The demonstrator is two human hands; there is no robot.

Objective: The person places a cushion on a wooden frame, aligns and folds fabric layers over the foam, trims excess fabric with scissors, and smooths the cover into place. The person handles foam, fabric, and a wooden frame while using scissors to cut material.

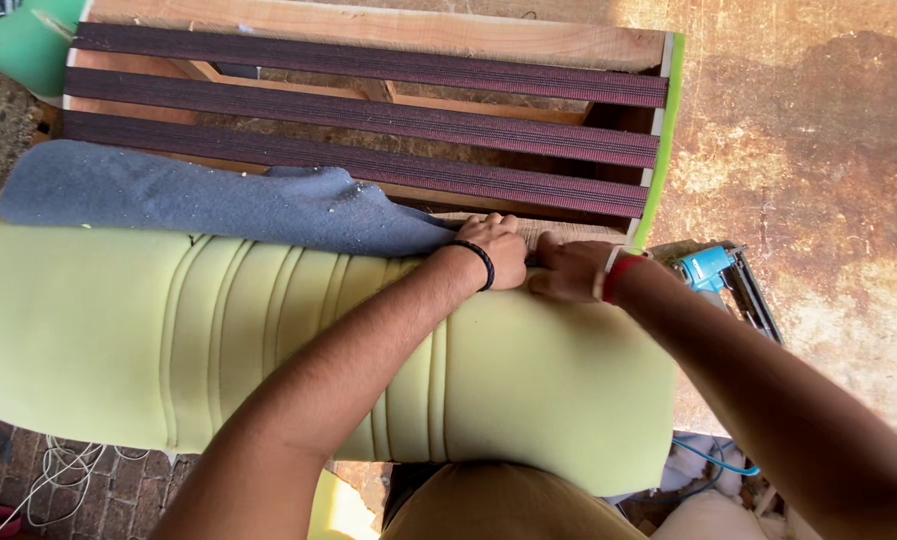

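Two hands pressed on one foam cushion at a wooden frame.

Nearest lies one pale green foam cushion (529, 380), ribbed with stitched grooves. At its far edge the left hand (497, 250) and right hand (569, 270) press down side by side, fingers curled onto the edge; whether they pinch anything I cannot tell. One grey cloth (219, 200) lies just beyond, then one wooden frame (389, 30) with three dark webbing straps (369, 110). One blue staple gun (714, 268) rests at right.
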